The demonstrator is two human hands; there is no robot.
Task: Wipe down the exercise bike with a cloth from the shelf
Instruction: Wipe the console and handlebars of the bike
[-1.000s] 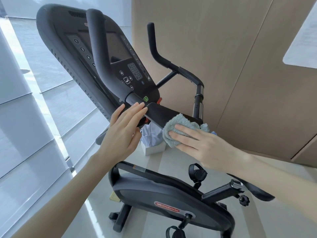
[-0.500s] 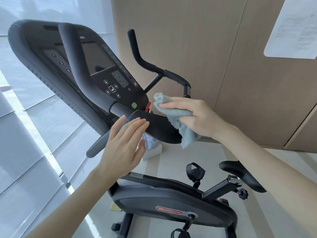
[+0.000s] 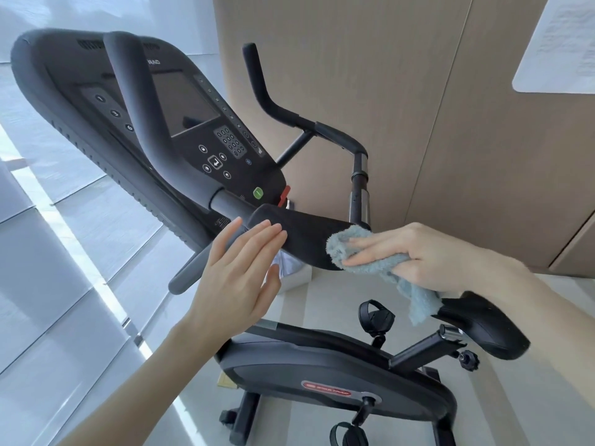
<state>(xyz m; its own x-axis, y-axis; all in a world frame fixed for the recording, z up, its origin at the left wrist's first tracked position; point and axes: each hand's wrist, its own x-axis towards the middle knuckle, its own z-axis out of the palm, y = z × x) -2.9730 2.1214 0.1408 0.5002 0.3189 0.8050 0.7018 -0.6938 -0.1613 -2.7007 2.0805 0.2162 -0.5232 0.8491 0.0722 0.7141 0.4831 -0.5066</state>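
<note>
Exercise bike (image 3: 338,381): black, base cut off at bottom edge, saddle (image 3: 486,329) partly hidden behind right forearm. Cloth (image 3: 380,262): pale blue, fluffy, bunched in right hand (image 3: 428,255), fingers clasped around it, pressed against the black handlebar pad (image 3: 302,236). Left hand (image 3: 238,275): fingers spread flat, tips touching the pad's other end.

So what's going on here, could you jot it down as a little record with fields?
activity: wiping an exercise bike
cloth: light blue terry cloth, one end hanging loose
right hand: right hand presses the cloth on the black elbow pad
left hand: left hand, open, fingertips on the pad's other end
console: dark screen, green button
saddle: black saddle, below the right wrist
</note>
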